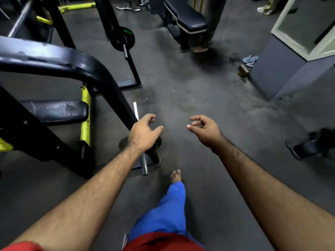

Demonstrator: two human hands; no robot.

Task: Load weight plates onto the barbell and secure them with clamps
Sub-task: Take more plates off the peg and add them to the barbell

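1. I see no bin, box or rack holding anything near the hands; the gear lies straight on the dark floor (199, 98).
2. The barbell (135, 110) lies on the floor at about 9 o'clock from frame centre, a pale steel sleeve pointing to 12 o'clock, its near end (144, 165) toward 6 o'clock beside my bare foot (176, 175).
3. A dark round weight plate (157, 143) with green marking sits on that bar, mostly hidden under my left hand (143, 134).
4. The left hand hovers over the plate, fingers (152, 118) loosely curled and spread, gripping nothing that I can see.
5. My right hand (204, 129) hangs at 3 o'clock of the left, well apart from the bar, fingers half curled and empty.
6. A second bar with a black plate (122, 38) rests at 11 o'clock by a black machine frame (116, 91).
7. A padded bench (184, 17) stands at 12 o'clock.
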